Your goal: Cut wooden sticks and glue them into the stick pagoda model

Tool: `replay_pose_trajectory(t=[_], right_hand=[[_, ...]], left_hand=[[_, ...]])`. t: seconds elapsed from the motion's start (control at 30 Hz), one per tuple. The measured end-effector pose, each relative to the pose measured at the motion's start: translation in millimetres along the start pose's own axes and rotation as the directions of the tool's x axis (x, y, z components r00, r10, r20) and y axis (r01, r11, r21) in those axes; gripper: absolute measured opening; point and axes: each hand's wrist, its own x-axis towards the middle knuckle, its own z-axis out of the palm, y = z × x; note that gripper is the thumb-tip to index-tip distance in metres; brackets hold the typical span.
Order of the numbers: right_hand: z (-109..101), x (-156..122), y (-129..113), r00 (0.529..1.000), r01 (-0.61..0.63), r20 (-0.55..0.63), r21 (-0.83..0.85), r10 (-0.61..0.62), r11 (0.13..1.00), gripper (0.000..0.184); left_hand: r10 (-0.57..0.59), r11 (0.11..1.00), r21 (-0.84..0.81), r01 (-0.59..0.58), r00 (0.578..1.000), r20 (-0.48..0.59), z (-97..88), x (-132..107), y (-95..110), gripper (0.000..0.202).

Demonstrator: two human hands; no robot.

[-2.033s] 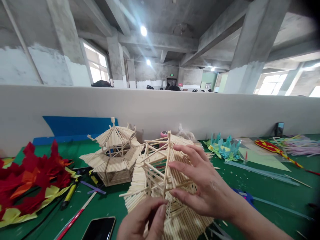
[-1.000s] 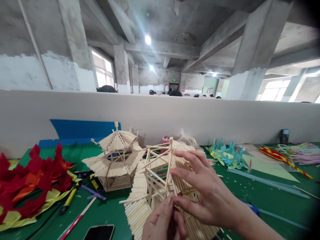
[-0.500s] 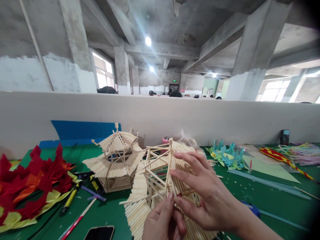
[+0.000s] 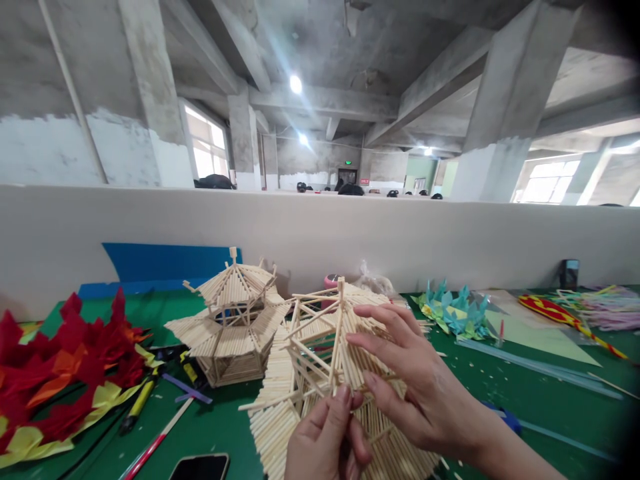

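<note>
In front of me stands a partly roofed pavilion model (image 4: 275,413) built from thin wooden sticks. Bare ribs show on the left of its upper roof, while packed sticks cover the right side. My left hand (image 4: 325,433) is closed at the lower edge of that roof, thumb and forefinger pinching the low end of a wooden stick (image 4: 346,363). Over the covered side, my right hand (image 4: 420,387) is open with its fingers spread, close to the sticks and holding nothing I can see. A finished-looking stick pavilion (image 4: 237,323) stands behind to the left.
Red and yellow felt-like pieces (image 4: 95,360) lie on the left of the green table (image 4: 550,413). A phone (image 4: 200,467), a yellow-black tool (image 4: 137,403) and a blue-green paper crown (image 4: 453,310) are around. A white partition (image 4: 320,230) borders the back.
My right hand has opened and drawn slightly right, its thumb and fingertips coming away from the roof sticks. My left hand stays at the roof's lower edge.
</note>
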Motion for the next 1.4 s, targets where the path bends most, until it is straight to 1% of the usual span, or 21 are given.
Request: replay_pose_trajectory(t=[0.13,0.3,0.47,0.6,1.03,1.2,1.4], right_hand=[[-0.6,-0.4,-0.4,1.0,0.001,-0.004,-0.003,-0.001,1.0,0.039],[0.3,0.3,-1.3,1.0,-0.006,-0.011,-0.015,0.006,1.0,0.039],[0.8,1.0,-2.2,1.0,-0.011,-0.004,-0.025,0.011,1.0,0.038],[1.1,1.5,-2.3,1.0,-0.017,0.001,-0.018,0.017,1.0,0.038],[-0.1,-1.1,-0.3,0.999,-0.035,-0.002,-0.013,0.035,0.999,0.036],[0.8,-0.2,0.7,0.999,-0.035,-0.008,-0.003,0.035,0.999,0.036],[-0.7,-1.9,2.7,0.999,-0.037,-0.033,0.007,0.037,0.999,0.034]], left_hand=[[0.0,1.0,-0.007,0.0,1.0,0.009,-2.5,1.7,-2.2,0.037],[0.024,0.999,0.026,-0.024,1.0,-0.009,-2.1,1.8,-2.6,0.039],[0.025,1.0,0.001,-0.025,1.0,-0.004,0.9,1.6,-2.3,0.038],[0.035,0.999,-0.017,-0.034,0.999,0.018,-0.1,3.3,-3.8,0.036],[0.034,0.999,-0.015,-0.034,0.999,0.039,-3.6,6.5,-5.5,0.036],[0.017,1.0,-0.025,-0.016,0.998,0.053,-3.7,6.9,-5.5,0.036],[0.013,0.999,-0.039,-0.011,0.998,0.063,-3.4,5.8,-5.4,0.032]])
